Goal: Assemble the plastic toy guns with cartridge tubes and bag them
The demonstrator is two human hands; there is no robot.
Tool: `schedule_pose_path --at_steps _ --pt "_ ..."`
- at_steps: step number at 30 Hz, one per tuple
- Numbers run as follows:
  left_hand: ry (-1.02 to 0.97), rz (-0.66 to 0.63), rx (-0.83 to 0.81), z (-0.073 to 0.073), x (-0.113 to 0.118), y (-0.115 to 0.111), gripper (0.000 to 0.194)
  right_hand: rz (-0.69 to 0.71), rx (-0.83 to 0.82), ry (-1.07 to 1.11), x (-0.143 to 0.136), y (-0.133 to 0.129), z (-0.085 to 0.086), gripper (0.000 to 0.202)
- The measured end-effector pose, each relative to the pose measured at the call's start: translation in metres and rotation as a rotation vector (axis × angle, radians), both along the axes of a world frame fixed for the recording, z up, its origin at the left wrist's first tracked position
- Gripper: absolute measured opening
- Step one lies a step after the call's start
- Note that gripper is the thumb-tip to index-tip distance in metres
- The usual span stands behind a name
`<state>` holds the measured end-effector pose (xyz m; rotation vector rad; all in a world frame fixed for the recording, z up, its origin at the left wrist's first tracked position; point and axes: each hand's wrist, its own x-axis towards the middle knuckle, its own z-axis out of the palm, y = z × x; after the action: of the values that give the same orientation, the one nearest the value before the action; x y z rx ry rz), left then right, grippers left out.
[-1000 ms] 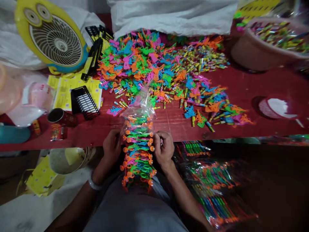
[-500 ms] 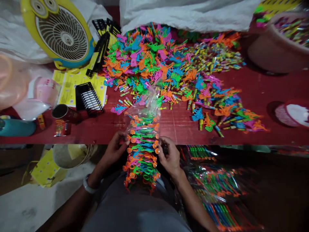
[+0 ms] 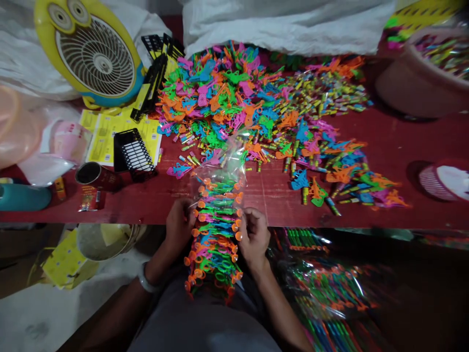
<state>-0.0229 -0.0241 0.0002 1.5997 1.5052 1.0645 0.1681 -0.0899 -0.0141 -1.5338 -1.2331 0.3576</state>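
Bag (image 3: 223,171) reaches over the table's (image 3: 280,210) near edge between left hand (image 3: 179,226) and right hand (image 3: 255,237), each pinching a side. Toys (image 3: 216,230) fill most of it; its far flap (image 3: 235,155) looks slack, probably unsealed. Filled bags (image 3: 330,288) lie below right; loose parts (image 3: 220,93) remain heaped.

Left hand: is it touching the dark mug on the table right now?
Apart. The head view shows a stretch of red tabletop between the left hand and the dark mug.
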Motion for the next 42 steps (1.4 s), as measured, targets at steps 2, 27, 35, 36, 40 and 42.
schedule_pose_path --at_steps 2,27,35,36,40,42 --pt "0.148 0.004 0.124 -0.001 -0.003 0.009 0.015 -0.002 0.055 -0.117 0.004 0.007 0.005 0.011" --pt "-0.118 -0.506 -0.093 0.072 0.002 0.065 0.021 0.018 -0.04 0.02 0.02 0.02 0.051 0.007" --pt "0.376 -0.468 0.629 0.066 -0.007 0.032 0.009 0.049 0.218 -0.349 0.018 0.006 0.05 0.031" --pt "0.403 -0.472 0.689 0.065 -0.01 0.028 0.011 0.069 0.234 -0.403 0.019 0.003 0.049 0.033" --pt "0.475 -0.485 0.846 0.062 -0.026 0.017 0.021 0.169 0.233 -0.58 0.02 -0.015 0.047 0.027" --pt "0.498 -0.509 0.845 0.059 -0.039 0.008 0.023 0.211 0.234 -0.586 0.018 -0.025 0.046 0.027"
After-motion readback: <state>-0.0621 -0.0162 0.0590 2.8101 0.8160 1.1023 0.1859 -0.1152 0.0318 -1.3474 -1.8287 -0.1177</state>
